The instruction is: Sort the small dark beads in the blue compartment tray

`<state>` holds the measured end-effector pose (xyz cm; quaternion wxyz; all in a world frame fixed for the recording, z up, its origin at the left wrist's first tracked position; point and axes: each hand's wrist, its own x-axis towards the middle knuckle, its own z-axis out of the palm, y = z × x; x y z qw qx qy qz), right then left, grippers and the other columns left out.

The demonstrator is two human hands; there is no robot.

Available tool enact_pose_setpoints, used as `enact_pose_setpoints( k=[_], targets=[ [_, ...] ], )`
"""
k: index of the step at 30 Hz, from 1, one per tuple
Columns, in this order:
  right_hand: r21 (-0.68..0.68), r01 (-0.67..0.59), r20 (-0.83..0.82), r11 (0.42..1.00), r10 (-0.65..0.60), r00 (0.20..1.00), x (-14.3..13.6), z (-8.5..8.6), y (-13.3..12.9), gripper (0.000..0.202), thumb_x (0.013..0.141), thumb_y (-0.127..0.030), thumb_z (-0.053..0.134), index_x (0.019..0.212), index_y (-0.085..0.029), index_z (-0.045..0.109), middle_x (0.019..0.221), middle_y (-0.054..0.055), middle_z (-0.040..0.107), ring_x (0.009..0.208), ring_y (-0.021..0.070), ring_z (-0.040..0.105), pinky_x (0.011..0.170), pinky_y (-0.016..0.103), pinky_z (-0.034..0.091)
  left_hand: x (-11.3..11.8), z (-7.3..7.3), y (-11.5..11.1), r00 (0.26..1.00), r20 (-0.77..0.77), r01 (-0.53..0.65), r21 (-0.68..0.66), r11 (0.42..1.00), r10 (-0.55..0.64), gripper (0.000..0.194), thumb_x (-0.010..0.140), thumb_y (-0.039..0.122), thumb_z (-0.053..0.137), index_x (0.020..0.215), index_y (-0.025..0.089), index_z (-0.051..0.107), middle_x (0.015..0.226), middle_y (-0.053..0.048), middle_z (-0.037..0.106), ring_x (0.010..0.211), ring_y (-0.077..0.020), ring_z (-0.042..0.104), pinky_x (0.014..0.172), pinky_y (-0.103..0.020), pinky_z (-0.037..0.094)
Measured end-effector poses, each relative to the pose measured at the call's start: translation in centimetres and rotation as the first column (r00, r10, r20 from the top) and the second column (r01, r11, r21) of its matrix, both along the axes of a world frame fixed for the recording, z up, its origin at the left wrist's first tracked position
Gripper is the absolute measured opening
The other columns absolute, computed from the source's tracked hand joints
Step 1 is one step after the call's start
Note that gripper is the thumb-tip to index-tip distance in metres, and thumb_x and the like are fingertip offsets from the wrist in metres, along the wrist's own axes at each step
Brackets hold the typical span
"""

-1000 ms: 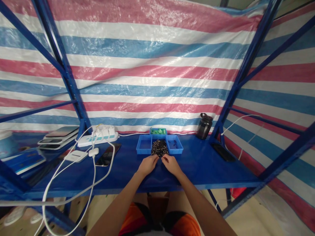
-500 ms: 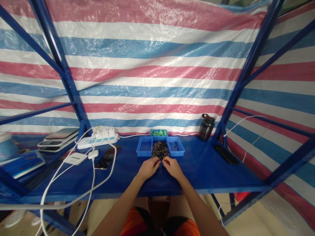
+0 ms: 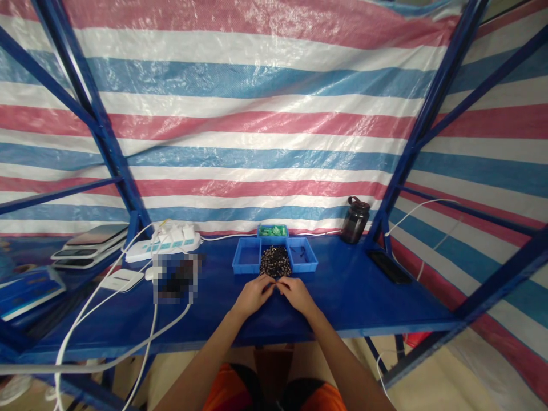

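Observation:
My left hand [image 3: 256,294] and my right hand [image 3: 296,293] meet at the fingertips, both closed in a pinch. Whatever they pinch is too small to make out. Just beyond the fingers lies a heap of small black and brass-coloured parts [image 3: 276,261] in the middle tray. To its left is a blue tray [image 3: 247,268] with a bare floor. On its right, another blue tray [image 3: 303,266] holds a few small dark pieces. Behind the heap, a small blue bin contains green pieces [image 3: 273,230].
A dark bottle [image 3: 356,221] and a black phone [image 3: 389,267] stand and lie at the right. A white power strip [image 3: 165,246], loose white cables [image 3: 171,322], a white box [image 3: 121,280] and stacked scales [image 3: 92,245] occupy the left. Blue posts [image 3: 396,154] frame the table.
The whole view has shifted slightly, so things appear a little further left. My hands stay together in front of the heap, fingertips still pinched.

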<state>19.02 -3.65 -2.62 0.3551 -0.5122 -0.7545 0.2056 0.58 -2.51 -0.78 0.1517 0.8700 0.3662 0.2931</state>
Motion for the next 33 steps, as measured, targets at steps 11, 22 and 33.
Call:
enact_pose_setpoints(
  k=[11,22,33],
  targets=[
    [0.012,-0.012,-0.062,1.0,0.013,0.998,-0.1,0.4,-0.6,0.029,0.09,-0.038,0.047,0.075,-0.018,0.062,0.065,0.001,0.064,0.059,0.0145,0.058,0.056,0.022,0.038,0.1,-0.5,0.3,0.998,-0.04,-0.05,-0.026,0.998,0.049,0.017,0.089,0.025,0.046,0.093,0.021,0.061,0.09,-0.003,0.064,0.084,-0.0161,0.06,0.074,-0.023,0.046],
    [-0.01,-0.044,0.01,0.999,0.044,0.999,0.0,0.3,-0.3,0.019,0.09,-0.027,0.047,0.078,-0.019,0.059,0.066,-0.001,0.063,0.061,0.0132,0.059,0.059,0.021,0.038,0.1,-0.7,0.2,0.99,-0.14,-0.014,0.049,0.999,0.02,0.02,0.094,0.028,0.042,0.095,0.022,0.062,0.092,-0.002,0.062,0.086,-0.0146,0.059,0.074,-0.022,0.045],
    [-0.026,-0.286,0.167,0.958,0.287,0.943,2.2,1.1,1.5,0.017,0.092,-0.027,0.048,0.088,-0.019,0.063,0.083,0.002,0.068,0.076,0.0141,0.061,0.068,0.021,0.04,-0.5,0.0,3.3,0.909,-0.34,0.264,0.017,0.964,-0.242,0.016,0.089,0.028,0.047,0.087,0.019,0.06,0.084,-0.001,0.062,0.075,-0.0135,0.059,0.065,-0.02,0.041]
  ],
)
